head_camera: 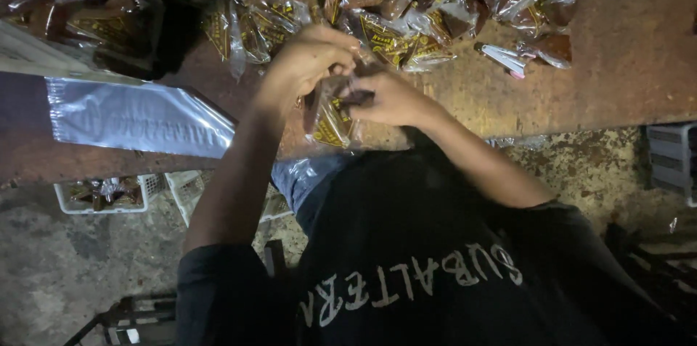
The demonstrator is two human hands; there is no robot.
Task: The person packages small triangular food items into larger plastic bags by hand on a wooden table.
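Note:
Both of my hands meet at the near edge of a rust-brown worktable (624, 63). Between them is a small clear plastic packet (330, 117) with yellow print and a dark brown filling. My left hand (308, 63) pinches the packet's top from the left. My right hand (392, 99) grips its upper right corner. The packet hangs down over the table edge. Just beyond my hands lies a heap of several similar filled packets (392, 19), spread across the far side of the table.
A silvery plastic sheet (138, 117) lies on the table at the left. A small white wrapped piece (504, 59) sits to the right of the heap. Below the table, white baskets (102, 197) stand on a rough concrete floor. A grey crate (671, 157) is at the right.

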